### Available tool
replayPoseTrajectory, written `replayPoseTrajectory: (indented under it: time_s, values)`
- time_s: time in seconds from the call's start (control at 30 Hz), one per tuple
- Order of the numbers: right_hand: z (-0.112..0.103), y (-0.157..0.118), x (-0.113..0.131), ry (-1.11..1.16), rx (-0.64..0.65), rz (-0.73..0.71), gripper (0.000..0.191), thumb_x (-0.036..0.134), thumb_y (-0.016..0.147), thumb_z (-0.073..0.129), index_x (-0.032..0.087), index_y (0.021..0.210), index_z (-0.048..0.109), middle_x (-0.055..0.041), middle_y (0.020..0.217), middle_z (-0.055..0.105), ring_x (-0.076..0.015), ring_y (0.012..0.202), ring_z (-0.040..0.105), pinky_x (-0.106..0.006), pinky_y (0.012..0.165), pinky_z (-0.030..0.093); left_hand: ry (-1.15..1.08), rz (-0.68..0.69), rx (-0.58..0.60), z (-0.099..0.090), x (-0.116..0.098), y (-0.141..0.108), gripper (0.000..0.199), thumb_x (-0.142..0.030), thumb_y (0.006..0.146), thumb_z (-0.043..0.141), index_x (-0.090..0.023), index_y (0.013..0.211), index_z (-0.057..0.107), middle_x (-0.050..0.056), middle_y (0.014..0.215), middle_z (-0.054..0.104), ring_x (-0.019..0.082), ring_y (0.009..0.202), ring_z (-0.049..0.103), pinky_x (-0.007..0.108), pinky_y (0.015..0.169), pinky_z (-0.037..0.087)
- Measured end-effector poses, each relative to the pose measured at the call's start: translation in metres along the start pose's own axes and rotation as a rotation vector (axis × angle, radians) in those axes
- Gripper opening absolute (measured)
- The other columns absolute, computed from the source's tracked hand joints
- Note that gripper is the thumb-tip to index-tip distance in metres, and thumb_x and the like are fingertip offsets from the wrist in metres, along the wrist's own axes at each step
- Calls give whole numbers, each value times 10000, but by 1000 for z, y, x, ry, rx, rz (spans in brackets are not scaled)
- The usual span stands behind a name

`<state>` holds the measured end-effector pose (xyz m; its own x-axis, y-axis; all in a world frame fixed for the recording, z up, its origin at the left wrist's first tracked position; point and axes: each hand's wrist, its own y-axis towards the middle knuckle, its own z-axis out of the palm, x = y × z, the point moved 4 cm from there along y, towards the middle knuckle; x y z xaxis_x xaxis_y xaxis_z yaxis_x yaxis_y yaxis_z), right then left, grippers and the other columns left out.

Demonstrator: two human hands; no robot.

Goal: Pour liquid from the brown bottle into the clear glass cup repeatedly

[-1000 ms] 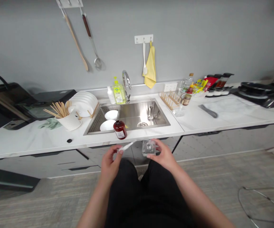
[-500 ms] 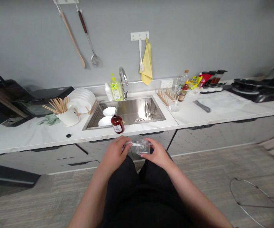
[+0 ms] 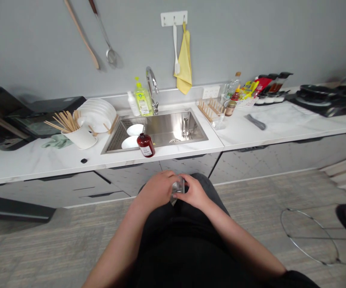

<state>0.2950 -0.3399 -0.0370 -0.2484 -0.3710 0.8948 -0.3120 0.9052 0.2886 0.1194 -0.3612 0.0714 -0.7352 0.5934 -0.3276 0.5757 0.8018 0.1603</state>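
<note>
Clear glass container (image 3: 177,189), small and square-edged, sits between both hands, low at the middle of the frame, above the person's black trousers (image 3: 173,256). The left hand (image 3: 157,190) is curled closely around its left side, and the right hand (image 3: 195,193) grips its right side with bent fingers, so much of the glass is covered and both hands are firmly grasping it. Ahead, along the white marble counter (image 3: 41,166), a brown bottle with a white label (image 3: 145,145) stands at the front edge of the stainless steel sink (image 3: 173,134), the nearest item to the hands. Two white bowls (image 3: 130,142) (image 3: 135,129) rest in the sink's left side, on a wire rack (image 3: 114,138). A green dish soap bottle (image 3: 143,102) stands beside the chrome faucet (image 3: 151,90). Left of the sink are stacked white plates (image 3: 97,116) and a white cup of wooden chopsticks (image 3: 81,137); to the right is a wooden plate rack (image 3: 209,111). A yellow towel (image 3: 185,60) hangs on the wall at upper centre.
</note>
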Motion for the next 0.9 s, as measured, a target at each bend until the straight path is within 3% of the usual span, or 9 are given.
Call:
replayPoseTrajectory:
  time_s: [0.13,0.23,0.33,0.4,0.5,0.63,0.7,0.77,0.9]
  values:
    - [-1,2,3,-10,-13,-26,688,300,713,1012,275,1343,739,-94,1303,816,-331,1137,787,-475,980,665,3,1,-169,-13,-1,-2,611,-200,907,770,-280,1507,686,129,1452,741,374,1418,637,577,1231,501]
    - [0,2,3,-7,-11,-16,731,334,682,1042,274,1345,740,-98,1303,816,-334,1131,791,-483,976,670,55,-129,-183,-10,6,-2,353,-376,946,820,-247,1273,785,141,1203,790,370,1155,735,562,1076,582]
    - [2,2,2,5,1,-18,704,318,691,1026,277,1333,742,-93,1289,818,-337,1147,787,-485,988,669,4,-102,-77,-1,3,-3,254,-197,955,730,-270,1186,807,105,1085,788,316,1046,759,490,997,621]
    - [3,2,1,8,0,-21,648,277,718,981,277,1322,745,-89,1289,819,-334,1150,786,-480,991,668,-83,-13,-73,1,-2,-6,533,-90,902,697,-308,1385,758,105,1322,776,319,1248,736,503,1121,601]
    - [3,1,-1,1,-10,-17,634,247,742,932,271,1347,742,-95,1311,820,-326,1133,791,-471,987,667,-145,-27,-167,2,-2,-9,711,-215,931,774,-315,1614,602,129,1639,626,360,1487,626,563,1251,532]
    - [2,-1,-4,3,-52,10,734,342,695,1014,272,1374,744,-114,1311,819,-343,1131,794,-492,969,676,-52,-270,-288,8,14,-11,556,-483,968,828,-229,1442,686,161,1250,779,375,1161,757,525,1018,619]
    - [2,-2,-4,9,-76,9,755,355,686,1025,277,1384,746,-122,1326,814,-351,1146,792,-500,971,681,1,-303,-299,11,15,-11,365,-466,954,839,-229,1217,748,116,986,770,351,1004,752,493,942,614]
    - [2,-2,-2,1,-91,-2,714,321,704,997,279,1374,755,-123,1340,810,-353,1165,790,-496,982,681,-9,-239,-264,14,10,-9,176,-308,950,789,-240,1109,758,105,972,763,334,1009,740,481,955,607]
    - [2,-4,0,-11,-93,-11,655,265,734,933,275,1365,759,-114,1330,814,-347,1165,792,-476,967,681,-97,-126,-242,14,-3,-8,676,-108,826,720,-241,1486,662,142,1414,736,356,1297,691,533,1169,560]
